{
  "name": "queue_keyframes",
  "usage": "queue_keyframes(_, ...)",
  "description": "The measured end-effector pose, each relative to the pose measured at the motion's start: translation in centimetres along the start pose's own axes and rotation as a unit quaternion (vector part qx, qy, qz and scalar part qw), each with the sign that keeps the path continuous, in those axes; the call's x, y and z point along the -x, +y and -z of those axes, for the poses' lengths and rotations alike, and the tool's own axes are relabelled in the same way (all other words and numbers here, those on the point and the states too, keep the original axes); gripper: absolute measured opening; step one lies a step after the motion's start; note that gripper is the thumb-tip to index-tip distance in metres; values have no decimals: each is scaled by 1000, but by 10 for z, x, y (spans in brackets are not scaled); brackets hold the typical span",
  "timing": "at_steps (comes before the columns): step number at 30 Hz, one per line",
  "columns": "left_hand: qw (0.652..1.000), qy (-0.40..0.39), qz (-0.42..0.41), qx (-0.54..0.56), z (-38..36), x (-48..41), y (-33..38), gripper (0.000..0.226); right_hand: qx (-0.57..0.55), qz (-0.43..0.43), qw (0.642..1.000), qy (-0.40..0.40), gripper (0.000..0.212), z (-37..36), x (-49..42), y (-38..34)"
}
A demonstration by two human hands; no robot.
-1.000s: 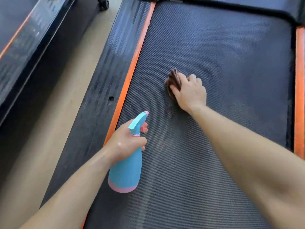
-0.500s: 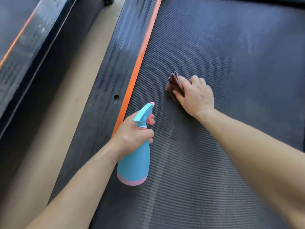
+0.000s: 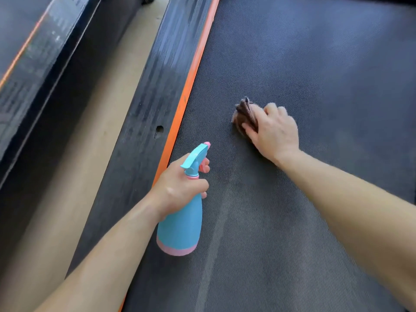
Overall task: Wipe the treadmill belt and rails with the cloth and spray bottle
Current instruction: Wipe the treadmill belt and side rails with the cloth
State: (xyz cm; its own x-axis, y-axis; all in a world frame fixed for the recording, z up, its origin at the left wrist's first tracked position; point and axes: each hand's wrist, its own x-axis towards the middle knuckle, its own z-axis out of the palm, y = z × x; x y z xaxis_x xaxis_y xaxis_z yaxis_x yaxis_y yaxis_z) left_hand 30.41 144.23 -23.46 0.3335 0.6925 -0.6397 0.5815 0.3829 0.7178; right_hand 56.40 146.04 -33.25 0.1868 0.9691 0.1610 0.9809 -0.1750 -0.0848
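I watched the left hand (image 3: 180, 188) hold the blue-and-pink spray bottle (image 3: 180, 226) upright above the near left part of the treadmill belt (image 3: 304, 64), its fingers (image 3: 195, 184) curled round the neck and one at the trigger, with the nozzle pointing away from me. Whether the bottle's base touched the belt, I could not tell. The right hand (image 3: 274, 131) pressed a bunched brown cloth (image 3: 244, 115) onto the belt further up. Its fingers were bent over the cloth, holding it, and folds stuck out past the thumb. An orange strip (image 3: 191, 75) edged the belt, then came the black left rail (image 3: 146, 109), beige floor (image 3: 101, 109) and a neighbouring treadmill (image 3: 33, 64).
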Motion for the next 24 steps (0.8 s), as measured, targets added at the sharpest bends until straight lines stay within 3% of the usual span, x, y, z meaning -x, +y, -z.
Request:
queue_keyframes(3,1000,-17,1,-12,1,2,4,59,20,6,1000,6,52,2,33,-18)
queue_keyframes(7,1000,-4,8,-7,3,4,10,51,-32,247,968,-33,58,12,130,-39)
queue_keyframes(9,1000,5,6,-10,3,3,10,57,-30,303,952,-41,57,15,124,-20)
queue_keyframes(11,1000,7,2,1,2,2,12,62,-6,227,974,-23,54,10,92,-1)
queue_keyframes(13,1000,-2,-2,-5,-3,-1,14,71,1,61,998,2,50,8,57,18)
queue_keyframes(15,1000,-13,-4,-19,-9,-3,21,75,0,-36,999,17,50,5,51,23)
queue_keyframes(17,999,-23,-2,-35,-17,-7,29,72,0,-20,1000,21,51,6,84,16)
queue_keyframes(21,999,-42,-11,-30,-33,-12,48,61,-39,164,986,-10,55,18,168,10)
queue_keyframes(22,998,-49,-14,-30,-37,-14,52,58,-40,170,984,-17,54,18,166,20)
queue_keyframes(24,998,-51,-8,-38,-44,-20,58,52,-39,85,996,-5,51,13,137,45)
